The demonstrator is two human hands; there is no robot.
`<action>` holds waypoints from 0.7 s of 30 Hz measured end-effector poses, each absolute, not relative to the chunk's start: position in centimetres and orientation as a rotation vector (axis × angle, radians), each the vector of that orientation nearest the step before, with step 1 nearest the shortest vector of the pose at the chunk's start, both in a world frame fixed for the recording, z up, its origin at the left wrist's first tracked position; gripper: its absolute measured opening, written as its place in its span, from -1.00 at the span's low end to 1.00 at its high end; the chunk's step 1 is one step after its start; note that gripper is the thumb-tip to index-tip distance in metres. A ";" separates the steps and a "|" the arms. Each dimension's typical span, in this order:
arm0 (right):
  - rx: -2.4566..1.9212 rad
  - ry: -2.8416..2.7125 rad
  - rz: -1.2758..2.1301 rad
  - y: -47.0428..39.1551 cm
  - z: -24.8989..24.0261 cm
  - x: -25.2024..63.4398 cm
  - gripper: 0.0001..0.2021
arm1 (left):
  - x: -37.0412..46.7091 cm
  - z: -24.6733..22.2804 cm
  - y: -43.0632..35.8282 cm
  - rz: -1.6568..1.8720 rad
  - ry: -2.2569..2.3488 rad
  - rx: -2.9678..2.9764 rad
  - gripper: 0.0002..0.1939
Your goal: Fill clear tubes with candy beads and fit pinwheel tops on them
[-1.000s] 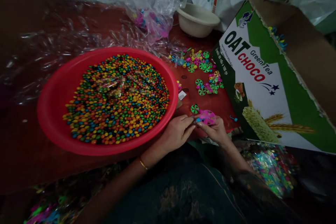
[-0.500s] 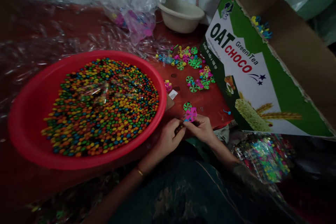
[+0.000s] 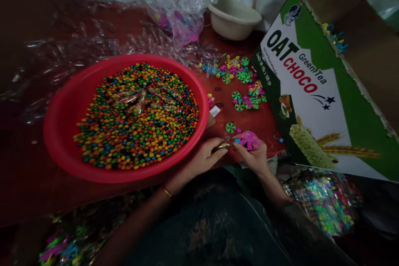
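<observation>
My left hand (image 3: 207, 156) pinches a small clear tube (image 3: 223, 145) with colored candies in it, just right of the red basin (image 3: 126, 176). Close beside it, my right hand (image 3: 256, 156) holds a pink pinwheel (image 3: 249, 140) with a blue cap (image 3: 237, 140) at the fingertips. A narrow gap lies between the tube and the cap. Beyond my hands, a green pinwheel (image 3: 230, 127) rests on the red table (image 3: 264, 122). Many colored candies (image 3: 140, 120) fill much of the basin, with clear tubes lying on top.
A large carton (image 3: 311, 91) stands at the right. Several pinwheels (image 3: 245, 75) lie near a cream bowl (image 3: 235, 20). Empty clear tubes (image 3: 102, 50) spread behind the basin. Filled packs (image 3: 327, 208) sit low at the right. A blue piece (image 3: 278, 138) lies by the carton.
My hands have moved slightly apart, so the tube and the blue cap now show separately. The pink pinwheel is turned more toward the camera. The whole view has shifted, with objects farther right.
</observation>
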State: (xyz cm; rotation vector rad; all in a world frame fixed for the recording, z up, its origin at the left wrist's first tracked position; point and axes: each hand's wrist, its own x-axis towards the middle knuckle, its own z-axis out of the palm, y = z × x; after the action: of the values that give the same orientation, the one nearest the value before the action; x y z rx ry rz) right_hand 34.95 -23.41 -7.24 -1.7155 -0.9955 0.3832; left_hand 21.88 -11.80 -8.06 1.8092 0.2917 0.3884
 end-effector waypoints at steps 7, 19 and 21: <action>-1.735 -0.621 0.655 -21.8 -8.4 35.1 -0.63 | 22.7 -8.9 -13.5 0.578 0.661 2.236 -0.78; -1.295 -0.687 0.872 -20.9 -8.2 34.9 -0.62 | 22.9 -8.0 -12.3 0.101 0.236 0.992 -0.65; -1.320 -0.643 0.842 -20.5 -8.4 34.9 -0.64 | 22.9 -8.2 -12.4 0.147 0.252 1.102 -0.69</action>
State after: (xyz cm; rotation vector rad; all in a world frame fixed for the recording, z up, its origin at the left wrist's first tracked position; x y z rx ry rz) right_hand 34.88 -20.45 -8.39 -1.3197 -0.6427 0.8419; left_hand 22.90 -12.39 -8.25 1.1021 0.2523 0.1467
